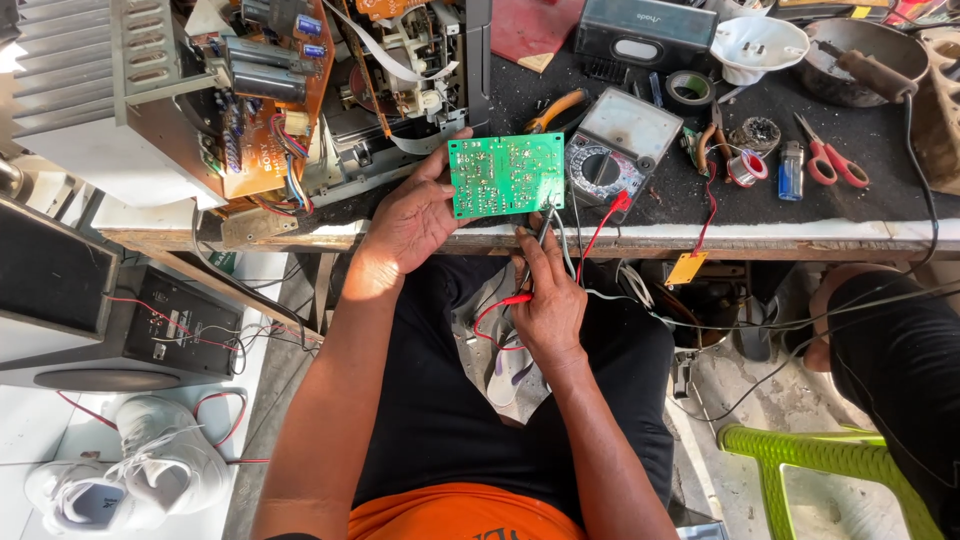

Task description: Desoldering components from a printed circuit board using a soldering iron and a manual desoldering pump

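Your right hand (548,305), nearest the lens, pinches the red and black probes (535,262) whose tips vanish behind the green circuit board (506,175), gripped by your left hand (412,215) over the surface (700,238) edge beside a multimeter (610,150).

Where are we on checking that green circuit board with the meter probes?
Done: the amplifier chassis lies opened on the bench, and the green circuit board is out, held up by the left hand. In hand: the right hand holds the probes at the board's lower edge, leads running to the analog multimeter. Left: the meter reading cannot be made out; pliers and scissors lie unused.
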